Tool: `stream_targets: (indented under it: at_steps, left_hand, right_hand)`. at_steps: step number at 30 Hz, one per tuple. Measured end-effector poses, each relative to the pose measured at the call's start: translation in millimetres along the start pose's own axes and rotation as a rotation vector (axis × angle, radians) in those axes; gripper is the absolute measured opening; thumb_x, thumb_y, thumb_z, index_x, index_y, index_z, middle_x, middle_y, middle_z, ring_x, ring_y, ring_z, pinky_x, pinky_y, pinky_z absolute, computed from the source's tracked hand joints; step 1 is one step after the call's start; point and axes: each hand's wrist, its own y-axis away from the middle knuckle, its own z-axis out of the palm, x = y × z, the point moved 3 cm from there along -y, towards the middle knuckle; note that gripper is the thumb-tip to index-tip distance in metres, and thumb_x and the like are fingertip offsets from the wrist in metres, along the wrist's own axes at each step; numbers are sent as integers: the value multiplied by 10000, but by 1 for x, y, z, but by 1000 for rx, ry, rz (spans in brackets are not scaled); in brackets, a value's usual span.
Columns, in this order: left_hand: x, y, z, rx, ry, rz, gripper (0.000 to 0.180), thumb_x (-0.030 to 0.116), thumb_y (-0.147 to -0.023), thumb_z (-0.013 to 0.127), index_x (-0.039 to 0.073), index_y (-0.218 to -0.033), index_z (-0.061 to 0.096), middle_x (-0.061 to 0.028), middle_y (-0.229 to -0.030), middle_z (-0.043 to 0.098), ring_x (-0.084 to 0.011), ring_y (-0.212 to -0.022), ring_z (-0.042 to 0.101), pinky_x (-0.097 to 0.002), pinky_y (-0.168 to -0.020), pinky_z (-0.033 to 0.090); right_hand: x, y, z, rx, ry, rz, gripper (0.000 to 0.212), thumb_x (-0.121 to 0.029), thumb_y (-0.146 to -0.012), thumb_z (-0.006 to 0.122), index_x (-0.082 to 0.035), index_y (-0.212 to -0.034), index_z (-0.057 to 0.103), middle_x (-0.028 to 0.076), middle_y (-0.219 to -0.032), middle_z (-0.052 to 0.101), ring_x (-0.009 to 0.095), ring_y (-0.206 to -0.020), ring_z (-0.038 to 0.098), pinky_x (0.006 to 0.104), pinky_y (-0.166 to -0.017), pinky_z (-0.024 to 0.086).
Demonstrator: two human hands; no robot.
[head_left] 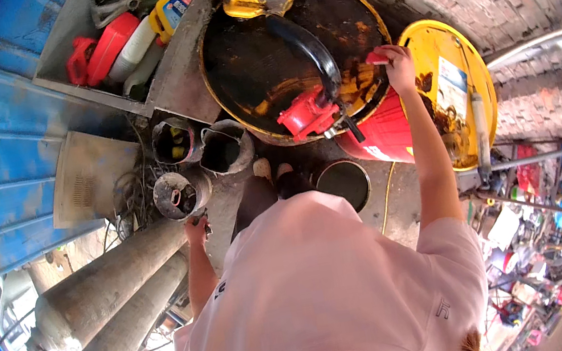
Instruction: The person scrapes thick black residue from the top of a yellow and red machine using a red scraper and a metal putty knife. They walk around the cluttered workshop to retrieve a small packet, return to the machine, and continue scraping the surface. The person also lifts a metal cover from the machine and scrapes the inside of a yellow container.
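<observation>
My right hand reaches over the right edge of an oil-stained drum top. Its fingers close on a small red object whose kind I cannot make out. On the drum's near side is a red hand pump with a thick black curved hose. My left hand hangs low at the left, beside a dirty bucket. Its fingers curl around something small and dark that I cannot name.
Two more grimy buckets stand left of my feet, and a round dark container to their right. Yellow and red drums flank the pump. Grey cylinders lie at left. A metal bin holds several jugs.
</observation>
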Motion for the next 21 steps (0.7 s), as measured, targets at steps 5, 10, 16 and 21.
stream_targets:
  at_steps: [5, 10, 16, 21]
  left_hand:
    - [-25, -5, 9, 47, 91, 43, 150, 144, -731, 631, 25, -771, 549, -36, -580, 571, -109, -396, 485, -245, -319, 342]
    - [-38, 14, 4, 76, 77, -13, 140, 141, -739, 632, 37, -742, 538, -37, -571, 566, -108, -389, 479, -246, -319, 342]
    - [-70, 21, -15, 109, 138, -45, 151, 168, -731, 647, 51, -758, 555, -31, -562, 569, -96, -395, 478, -246, -329, 345]
    - [-91, 20, -30, 115, 194, -34, 167, 190, -733, 642, 43, -756, 567, -28, -558, 569, -87, -397, 472, -233, -338, 336]
  right_hand:
    - [34, 17, 20, -17, -158, 560, 183, -112, -757, 611, -18, -914, 615, 87, -695, 589, 173, -622, 544, 307, -583, 418]
    - [50, 39, 43, 157, -848, 817, 134, -67, -762, 614, 7, -866, 575, 48, -672, 574, 128, -599, 536, 264, -535, 408]
    - [42, 56, 49, 114, -1237, 1181, 60, -54, -790, 587, -68, -842, 561, 12, -739, 600, 110, -628, 580, 191, -505, 449]
    - [32, 55, 51, 104, -1428, 1250, 31, -101, -818, 558, -75, -836, 559, 12, -708, 585, 132, -662, 575, 215, -562, 459]
